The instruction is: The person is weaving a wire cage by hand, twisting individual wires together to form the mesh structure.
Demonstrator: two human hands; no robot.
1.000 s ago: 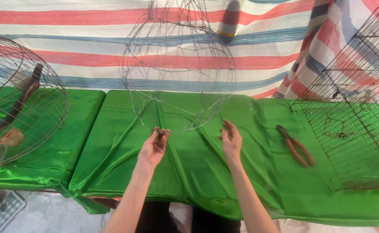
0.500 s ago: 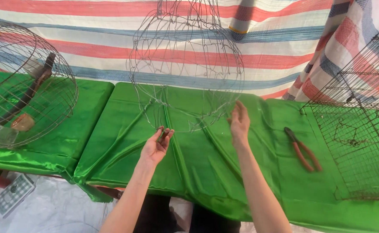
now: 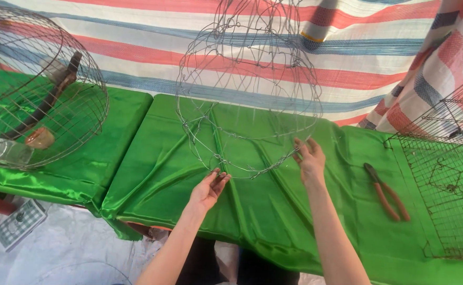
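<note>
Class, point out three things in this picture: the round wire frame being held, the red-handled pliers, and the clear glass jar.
Round wire frame [image 3: 248, 113], head view: on its curved wires.
Red-handled pliers [image 3: 387, 192], head view: on a handle.
Clear glass jar [image 3: 7, 151], head view: on its side, inside the rusty wire cage.

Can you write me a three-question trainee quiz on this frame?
1. True or false: the pliers lie on the green cloth, apart from both hands.
2. Which hand is nearer the pliers? A) left hand B) right hand
3. What do both hands grip?

Key: 1 true. 2 B. 3 the lower rim of the round wire frame, which stands upright on the cloth.
</note>
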